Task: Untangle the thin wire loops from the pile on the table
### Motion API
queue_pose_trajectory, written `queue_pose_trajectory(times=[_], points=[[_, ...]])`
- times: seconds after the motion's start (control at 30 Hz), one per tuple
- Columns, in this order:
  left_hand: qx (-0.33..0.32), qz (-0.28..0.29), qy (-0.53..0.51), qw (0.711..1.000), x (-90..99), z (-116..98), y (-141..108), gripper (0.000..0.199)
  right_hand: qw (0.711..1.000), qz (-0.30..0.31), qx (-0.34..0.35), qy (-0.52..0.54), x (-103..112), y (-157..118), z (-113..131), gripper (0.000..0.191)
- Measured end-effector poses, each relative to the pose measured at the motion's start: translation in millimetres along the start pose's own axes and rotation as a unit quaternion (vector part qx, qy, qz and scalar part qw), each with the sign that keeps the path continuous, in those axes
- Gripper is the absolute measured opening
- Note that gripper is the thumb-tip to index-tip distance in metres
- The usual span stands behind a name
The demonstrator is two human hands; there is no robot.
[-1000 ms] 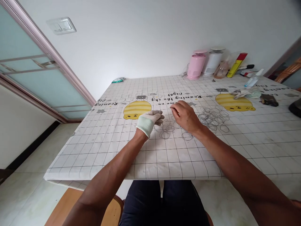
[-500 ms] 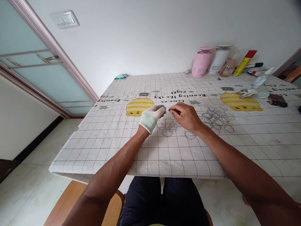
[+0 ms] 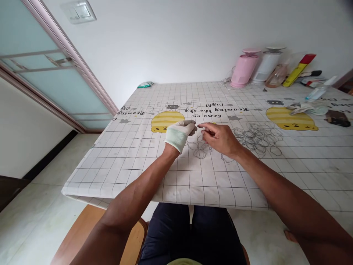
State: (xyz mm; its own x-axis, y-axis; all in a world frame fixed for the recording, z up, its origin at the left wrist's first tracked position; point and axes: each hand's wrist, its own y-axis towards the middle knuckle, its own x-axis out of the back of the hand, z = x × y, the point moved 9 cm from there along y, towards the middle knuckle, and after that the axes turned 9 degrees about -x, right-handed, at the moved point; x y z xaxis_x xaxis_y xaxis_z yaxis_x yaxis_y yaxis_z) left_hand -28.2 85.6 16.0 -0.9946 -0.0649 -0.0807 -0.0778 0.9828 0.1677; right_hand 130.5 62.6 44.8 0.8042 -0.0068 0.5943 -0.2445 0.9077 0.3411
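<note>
My left hand (image 3: 182, 133), in a whitish glove, is closed in a pinch above the table; what it pinches is too small to make out. Just to its right is my bare right hand (image 3: 219, 138), its index finger stretched toward the glove's fingertips and its fingers apart, with nothing visible in it. Below and between the hands lies a small loose cluster of thin dark wire loops (image 3: 200, 149). A larger tangle of wire loops (image 3: 257, 139) lies to the right of my right hand.
The checked tablecloth (image 3: 132, 154) covers the table. Along the back right stand a pink device (image 3: 244, 70), a white device (image 3: 266, 66), a bottle (image 3: 276, 75) and a yellow-red box (image 3: 299, 70). A glove (image 3: 306, 108) and dark block (image 3: 338, 118) lie right.
The fingers of my right hand have gone from a pinch to spread, with the index finger extended. My left hand stays pinched. The whole view has shifted slightly.
</note>
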Motion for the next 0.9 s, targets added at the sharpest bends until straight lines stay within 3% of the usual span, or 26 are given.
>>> queue_pose_trajectory(times=[0.27, 0.4, 0.53, 0.8, 0.9], points=[[0.0, 0.001, -0.006, 1.0, -1.3, 4, 1, 0.019, 0.999, -0.051, 0.005, -0.003, 4, 0, 1, 0.028], [0.001, 0.012, -0.01, 1.0, -2.8, 4, 2, 0.02, 0.996, -0.019, -0.068, 0.06, 3, 1, -8, 0.027], [-0.013, 0.016, 0.004, 1.0, -1.4, 0, 2, 0.021, 0.991, 0.016, -0.076, 0.105, 0, 1, -7, 0.026], [-0.014, 0.023, -0.017, 1.0, -1.1, 0, 1, 0.023, 0.997, 0.013, -0.059, 0.047, 2, 1, -6, 0.025], [-0.009, 0.02, 0.015, 1.0, 2.1, -3, 1, 0.025, 0.997, -0.028, -0.066, 0.035, 10, 3, -11, 0.026]])
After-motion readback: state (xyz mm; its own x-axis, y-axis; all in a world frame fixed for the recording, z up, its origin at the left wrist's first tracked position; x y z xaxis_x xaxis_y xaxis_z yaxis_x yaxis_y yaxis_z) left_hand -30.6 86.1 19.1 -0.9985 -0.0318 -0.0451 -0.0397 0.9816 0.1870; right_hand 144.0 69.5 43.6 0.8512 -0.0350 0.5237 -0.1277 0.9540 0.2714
